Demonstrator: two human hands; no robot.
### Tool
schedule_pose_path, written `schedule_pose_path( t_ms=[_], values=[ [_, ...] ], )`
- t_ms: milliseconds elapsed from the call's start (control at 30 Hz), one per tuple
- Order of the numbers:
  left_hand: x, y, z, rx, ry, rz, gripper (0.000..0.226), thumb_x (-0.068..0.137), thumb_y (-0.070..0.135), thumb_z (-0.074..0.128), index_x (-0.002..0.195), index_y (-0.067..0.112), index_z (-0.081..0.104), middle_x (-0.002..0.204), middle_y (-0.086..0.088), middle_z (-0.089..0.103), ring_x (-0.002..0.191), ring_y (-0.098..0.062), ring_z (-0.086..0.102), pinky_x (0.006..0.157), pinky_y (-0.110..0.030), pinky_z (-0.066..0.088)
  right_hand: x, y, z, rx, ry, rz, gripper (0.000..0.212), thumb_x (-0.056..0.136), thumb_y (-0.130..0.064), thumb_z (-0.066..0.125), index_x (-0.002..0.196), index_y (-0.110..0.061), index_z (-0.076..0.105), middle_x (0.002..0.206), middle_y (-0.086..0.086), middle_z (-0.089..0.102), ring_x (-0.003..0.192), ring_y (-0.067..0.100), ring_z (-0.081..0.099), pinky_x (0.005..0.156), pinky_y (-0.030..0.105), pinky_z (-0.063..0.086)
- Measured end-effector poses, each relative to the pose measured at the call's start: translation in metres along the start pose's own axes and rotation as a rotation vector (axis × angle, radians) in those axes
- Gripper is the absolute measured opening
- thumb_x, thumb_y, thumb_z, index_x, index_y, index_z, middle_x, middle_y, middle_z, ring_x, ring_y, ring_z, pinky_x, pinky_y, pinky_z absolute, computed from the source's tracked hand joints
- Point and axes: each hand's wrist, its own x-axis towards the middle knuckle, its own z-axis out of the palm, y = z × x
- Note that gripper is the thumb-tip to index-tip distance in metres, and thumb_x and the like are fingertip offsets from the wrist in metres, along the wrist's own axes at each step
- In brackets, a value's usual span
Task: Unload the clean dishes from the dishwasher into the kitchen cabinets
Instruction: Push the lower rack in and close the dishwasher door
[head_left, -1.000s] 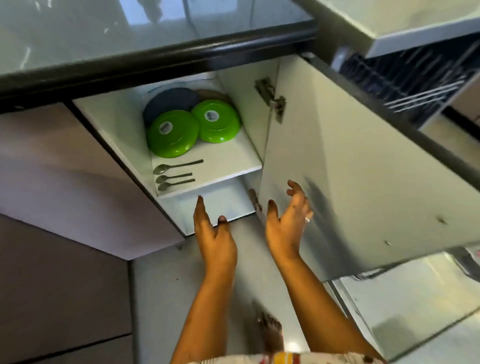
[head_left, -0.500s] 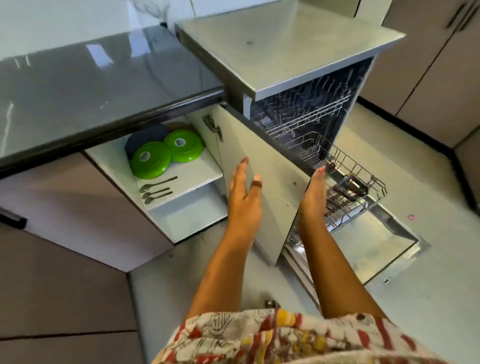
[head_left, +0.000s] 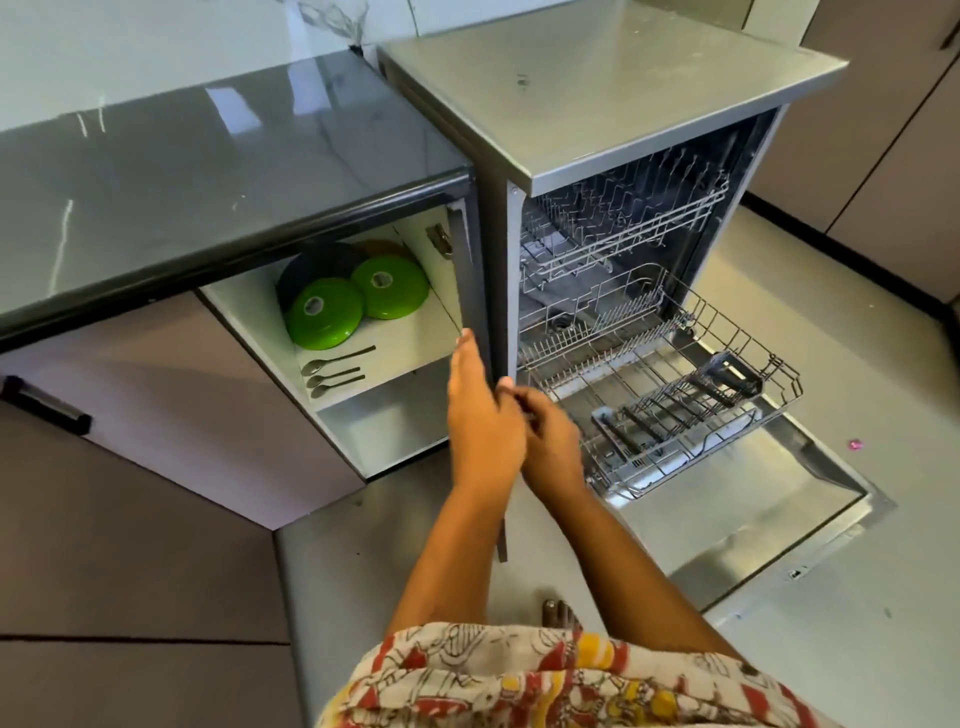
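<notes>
Touching the upright cabinet door (head_left: 467, 270), the left grip (head_left: 483, 426) is flat, nearest, holding nothing; the open cabinet (head_left: 249, 312) lies to its left; right grip (head_left: 553, 441) curls, on what I cannot tell

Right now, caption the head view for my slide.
Left hand and right hand at grey cabinet door; two round green dishes, three metal spoons shelved; steel dishwasher open.

The cabinet door (head_left: 470, 270) has swung inward; left hand (head_left: 483, 421) and right hand (head_left: 553, 447) now meet.
</notes>
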Motion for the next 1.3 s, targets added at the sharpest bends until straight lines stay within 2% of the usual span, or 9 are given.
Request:
schedule_pose_path(
  t_ms=[100, 233, 333, 467, 700, 933, 1000, 1133, 1300],
  values=[
    [0.011, -0.023, -0.046, 0.127, 0.063, 0.013, 0.056, 0.099, 0.013, 0.043, 0.149, 0.026, 0.023, 0.152, 0.005, 0.03, 0.138, -0.01, 0.03, 0.098, -0.005, 0.021, 0.005, -0.011, 0.036, -0.125, -0.171, -0.065, 0.025, 0.096, -0.033, 0.048, 0.102, -0.018, 0.067, 0.087, 0.002, 0.07, 0.078, 0.012, 0.066, 0.073, 0.031, 0.054],
    [0.034, -0.048, -0.113, 0.622, 0.099, 0.097, 0.055, 0.099, 0.027, 0.041, 0.149, 0.03, 0.02, 0.143, 0.0, 0.045, 0.129, -0.024, 0.044, 0.106, -0.044, 0.035, 0.019, -0.043, 0.09, -0.361, -0.422, -0.065, 0.034, 0.096, -0.045, 0.037, 0.111, -0.026, 0.061, 0.111, 0.013, 0.067, 0.098, 0.033, 0.064, 0.084, 0.047, 0.054],
    [0.054, -0.06, -0.148, 1.012, 0.078, 0.159, 0.056, 0.1, 0.032, 0.034, 0.151, 0.026, 0.01, 0.155, 0.004, 0.026, 0.146, -0.021, 0.015, 0.112, -0.059, 0.014, 0.028, -0.064, 0.118, -0.601, -0.529, -0.15, 0.034, 0.1, -0.038, 0.033, 0.119, -0.019, 0.056, 0.117, 0.017, 0.063, 0.101, 0.036, 0.061, 0.085, 0.041, 0.05],
    [0.078, -0.068, -0.18, 1.254, 0.05, 0.174, 0.06, 0.102, 0.03, 0.028, 0.15, 0.021, -0.007, 0.16, 0.006, 0.0, 0.148, -0.018, -0.005, 0.113, -0.059, -0.001, 0.043, -0.089, 0.15, -0.801, -0.618, -0.195, 0.031, 0.101, -0.029, 0.033, 0.125, -0.02, 0.05, 0.122, 0.013, 0.061, 0.108, 0.034, 0.057, 0.088, 0.042, 0.042],
    [0.116, -0.069, -0.201, 1.258, 0.056, 0.013, 0.064, 0.1, 0.028, 0.038, 0.15, 0.012, 0.002, 0.156, -0.005, 0.02, 0.146, -0.022, 0.012, 0.114, -0.058, 0.011, 0.062, -0.113, 0.193, -0.923, -0.625, -0.252, 0.038, 0.099, -0.016, 0.036, 0.137, -0.019, 0.037, 0.136, 0.008, 0.051, 0.123, 0.03, 0.05, 0.1, 0.045, 0.034],
    [0.144, -0.059, -0.206, 1.28, 0.06, -0.215, 0.06, 0.1, 0.015, 0.022, 0.148, 0.006, -0.012, 0.159, -0.008, -0.004, 0.147, -0.023, -0.006, 0.116, -0.056, 0.004, 0.09, -0.118, 0.233, -0.898, -0.583, -0.319, 0.036, 0.097, -0.026, 0.044, 0.132, -0.021, 0.045, 0.132, 0.002, 0.056, 0.121, 0.027, 0.053, 0.099, 0.041, 0.034],
    [0.144, -0.064, -0.209, 1.238, 0.063, -0.161, 0.059, 0.1, 0.014, 0.023, 0.149, 0.006, -0.009, 0.159, -0.008, -0.004, 0.147, -0.022, -0.004, 0.116, -0.054, 0.008, 0.097, -0.119, 0.243, -0.906, -0.589, -0.337, 0.042, 0.096, -0.031, 0.046, 0.136, -0.021, 0.041, 0.138, 0.0, 0.05, 0.127, 0.025, 0.047, 0.102, 0.042, 0.033],
    [0.144, -0.089, -0.227, 1.169, -0.074, 0.163, 0.062, 0.096, 0.005, 0.04, 0.15, 0.006, 0.01, 0.159, -0.005, 0.005, 0.145, -0.021, 0.015, 0.116, -0.037, 0.022, 0.112, -0.128, 0.258, -0.989, -0.587, -0.326, 0.044, 0.098, -0.03, 0.042, 0.139, -0.016, 0.039, 0.14, 0.004, 0.048, 0.13, 0.024, 0.045, 0.105, 0.037, 0.034],
    [0.156, -0.116, -0.253, 0.972, -0.145, 0.087, 0.076, 0.092, -0.007, 0.038, 0.149, 0.012, -0.007, 0.16, -0.004, -0.002, 0.147, -0.02, 0.006, 0.119, -0.036, 0.017, 0.12, -0.143, 0.273, -0.904, -0.528, -0.208, 0.027, 0.101, -0.024, 0.038, 0.119, -0.015, 0.055, 0.116, 0.007, 0.063, 0.107, 0.024, 0.06, 0.08, 0.029, 0.042]
  ],
)
